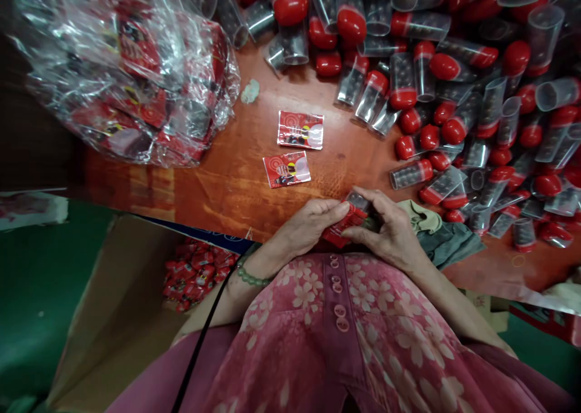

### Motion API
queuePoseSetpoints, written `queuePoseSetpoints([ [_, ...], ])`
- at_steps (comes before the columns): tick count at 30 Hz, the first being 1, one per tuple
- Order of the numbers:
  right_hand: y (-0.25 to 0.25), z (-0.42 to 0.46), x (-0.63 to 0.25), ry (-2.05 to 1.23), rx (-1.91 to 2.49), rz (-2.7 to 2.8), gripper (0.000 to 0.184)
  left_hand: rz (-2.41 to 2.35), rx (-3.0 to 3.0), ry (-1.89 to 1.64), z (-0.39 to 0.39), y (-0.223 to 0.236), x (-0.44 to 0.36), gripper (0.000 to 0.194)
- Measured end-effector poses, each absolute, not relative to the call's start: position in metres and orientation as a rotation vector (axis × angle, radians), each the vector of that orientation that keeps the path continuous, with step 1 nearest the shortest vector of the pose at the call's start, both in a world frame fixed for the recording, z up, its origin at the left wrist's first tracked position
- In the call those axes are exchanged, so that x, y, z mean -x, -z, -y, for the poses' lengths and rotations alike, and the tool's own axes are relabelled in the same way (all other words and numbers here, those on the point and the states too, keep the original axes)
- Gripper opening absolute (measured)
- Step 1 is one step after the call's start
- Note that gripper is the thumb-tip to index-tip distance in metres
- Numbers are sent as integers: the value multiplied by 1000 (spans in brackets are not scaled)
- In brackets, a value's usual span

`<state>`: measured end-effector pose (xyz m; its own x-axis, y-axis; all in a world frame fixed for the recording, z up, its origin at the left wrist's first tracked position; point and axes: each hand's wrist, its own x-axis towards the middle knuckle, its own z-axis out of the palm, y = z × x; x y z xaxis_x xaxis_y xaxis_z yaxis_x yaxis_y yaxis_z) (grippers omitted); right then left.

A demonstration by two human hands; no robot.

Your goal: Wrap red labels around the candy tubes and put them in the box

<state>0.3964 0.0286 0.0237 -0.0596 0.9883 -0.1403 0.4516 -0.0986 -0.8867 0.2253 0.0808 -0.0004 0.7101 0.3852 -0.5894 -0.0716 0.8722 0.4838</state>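
Close to the table's near edge, my left hand (313,222) and my right hand (385,225) meet around a small tube wrapped in a red printed sleeve (348,220). My left thumb presses on the sleeve's upper side. The right fingers curl round the tube's clear end (358,200). Two flat red printed sleeves, an upper one (300,129) and a lower one (287,169), lie on the table (254,201) ahead of my hands. How far the sleeve covers the tube is partly hidden by my fingers.
Many clear tubes with red caps (454,128) are heaped at the right and back. A clear plastic bag (149,80) of red sleeves lies at the left. Below the edge stands a cardboard box (109,304) holding red packed pieces (200,267). Crumpled cloth (449,243) lies beside my right hand.
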Motion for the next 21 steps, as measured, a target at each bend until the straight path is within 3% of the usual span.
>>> queuePoseSetpoints([
  [9,-14,-24,-385,-1026,1582,1418,20,-731,-496,-283,-74,6,-227,48],
  [21,-13,-23,-372,-959,1459,1584,21,-853,-638,-288,-66,-7,-206,47],
])
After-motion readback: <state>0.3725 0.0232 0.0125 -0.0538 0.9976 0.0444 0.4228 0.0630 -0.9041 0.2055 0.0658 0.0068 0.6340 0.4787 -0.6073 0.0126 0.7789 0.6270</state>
